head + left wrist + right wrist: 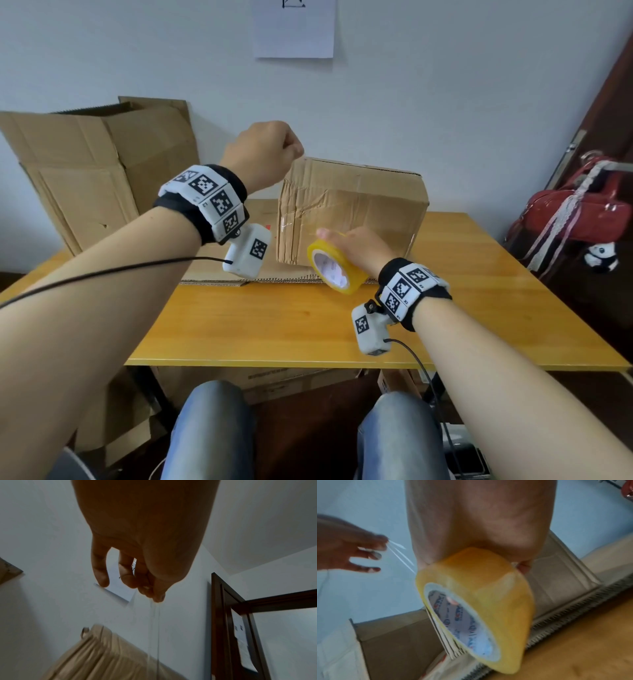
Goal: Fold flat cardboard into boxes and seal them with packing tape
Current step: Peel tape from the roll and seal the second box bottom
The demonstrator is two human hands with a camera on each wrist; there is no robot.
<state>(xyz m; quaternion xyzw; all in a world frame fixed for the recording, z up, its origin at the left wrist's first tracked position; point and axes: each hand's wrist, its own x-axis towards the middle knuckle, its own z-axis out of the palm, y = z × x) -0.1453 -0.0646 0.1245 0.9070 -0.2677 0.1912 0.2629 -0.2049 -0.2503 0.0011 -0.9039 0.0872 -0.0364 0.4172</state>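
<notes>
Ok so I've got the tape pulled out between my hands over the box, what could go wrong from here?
1. The clear strip pinched by your left hand hangs unsupported down to the tape roll; it could twist or stick to itself.
2. It could touch the box too early and land crooked on its creased face.
3. Your right hand holds the roll in the air, so a hard pull may jerk it loose.

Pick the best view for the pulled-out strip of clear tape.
Right wrist: the tape strip runs visibly from the left hand to the tape roll. Left wrist shows it faintly, hanging below the fingertips. Head view barely shows it.
</notes>
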